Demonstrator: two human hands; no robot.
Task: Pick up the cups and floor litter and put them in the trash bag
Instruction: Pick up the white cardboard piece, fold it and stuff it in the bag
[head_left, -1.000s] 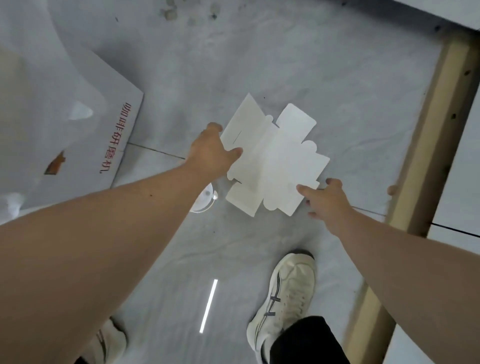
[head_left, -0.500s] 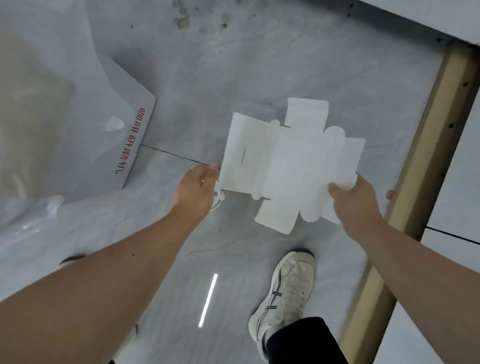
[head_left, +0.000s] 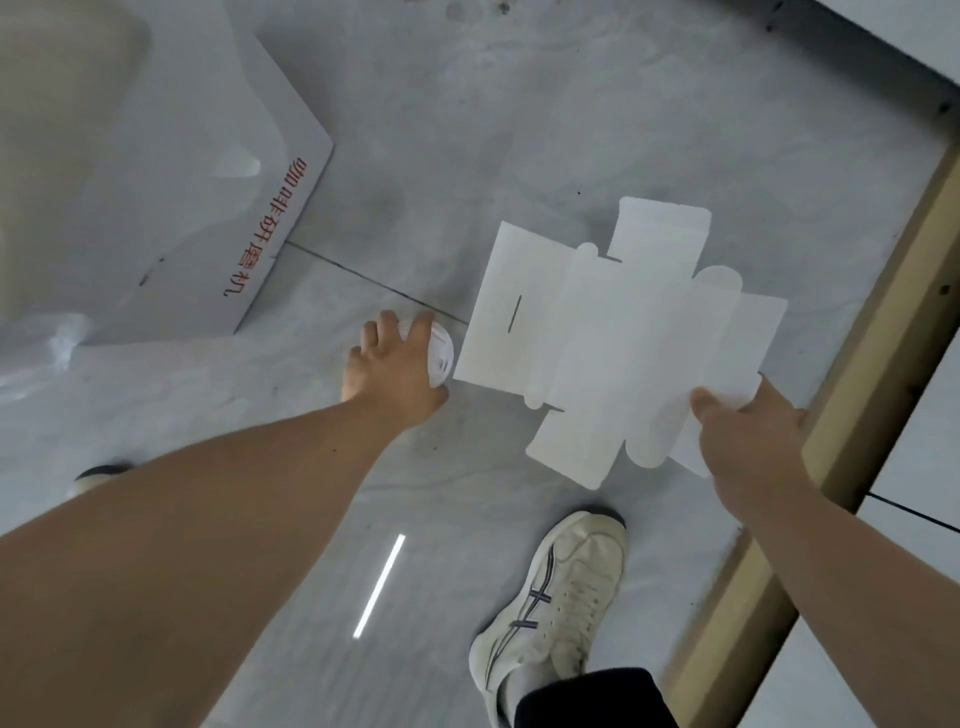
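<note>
A small white round cup (head_left: 441, 357) lies on the grey floor (head_left: 519, 130) in the middle of the view. My left hand (head_left: 387, 371) reaches down over it, with the fingers curled around its rim. My right hand (head_left: 743, 441) pinches the lower right corner of a flattened white cardboard box (head_left: 597, 338) and holds it just above the floor, right of the cup. A translucent plastic trash bag (head_left: 57, 338) lies crumpled at the left edge.
A white board with red characters (head_left: 270, 218) lies at the upper left, partly under the plastic. A wooden beam (head_left: 883, 338) runs diagonally along the right. My right shoe (head_left: 561, 587) stands near the bottom centre, and my left shoe tip (head_left: 96, 474) is at the left.
My left hand let go of the flattened box and dropped onto the white cup. My right hand kept the box and carried it to the right.
</note>
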